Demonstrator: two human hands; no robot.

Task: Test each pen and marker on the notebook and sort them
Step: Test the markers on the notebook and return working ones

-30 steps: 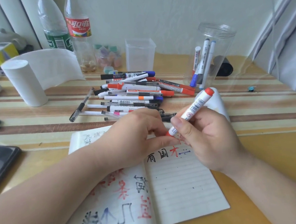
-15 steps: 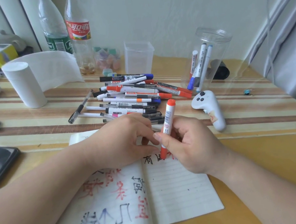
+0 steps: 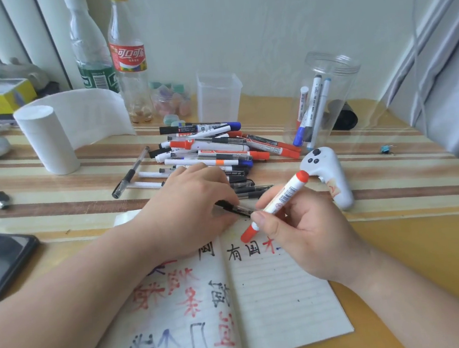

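The right hand (image 3: pixel 311 239) is closed around a red marker (image 3: pixel 282 199), pinched between thumb and fingers near its lower end. That end, which looks capped, hangs just above the top line of the open notebook (image 3: pixel 278 296), and the marker slants up to the right. The left hand (image 3: pixel 190 212) lies palm down across the top of the left page. Its fingertips are curled onto a black pen (image 3: pixel 240 211), which they seem to pinch just beside the marker's lower end. A red stroke already sits on the top line, so the marker looks tested and ready to sort, with the black pen likely next. To do this well, check that the cap is pressed home before letting go. Then lift the marker clear of the white controller (image 3: pixel 333 180) near the right knuckles. The round clear jar (image 3: pixel 334 77) at the back right, which already holds three markers, is probably the place for it, though the square tub (image 3: pixel 219 98) behind the pile of pens (image 3: pixel 212 153) may be another bin. Lower it in end first, since the jar looks light and may tip. Draw the black pen out gently so that the pile just behind the left hand does not roll.
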